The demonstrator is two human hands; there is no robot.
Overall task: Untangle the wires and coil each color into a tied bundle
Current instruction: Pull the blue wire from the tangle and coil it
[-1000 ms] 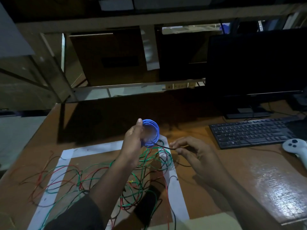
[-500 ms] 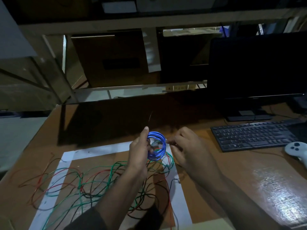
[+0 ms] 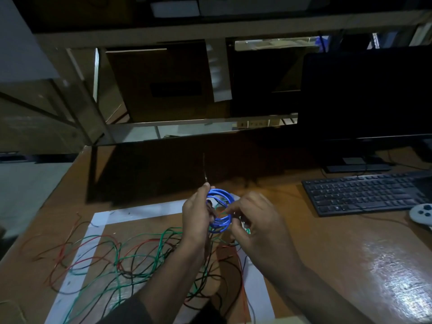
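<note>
A blue wire coil of several loops is held upright above the desk. My left hand grips its left side, thumb up along the rim. My right hand pinches the coil's lower right edge with fingertips closed; a thin dark strand sticks up above my left thumb. Below the hands, a tangle of green, red and black wires sprawls over the desk inside a white tape rectangle. Whether the strand is a tie or the coil's end cannot be told.
A black keyboard lies to the right, with a white game controller beside it and a dark monitor behind. The wooden desk ends at the left; shelving stands behind it.
My right hand has moved left from the desk up to the coil and closed on it. The coil has come lower and nearer, turned more edge-on.
</note>
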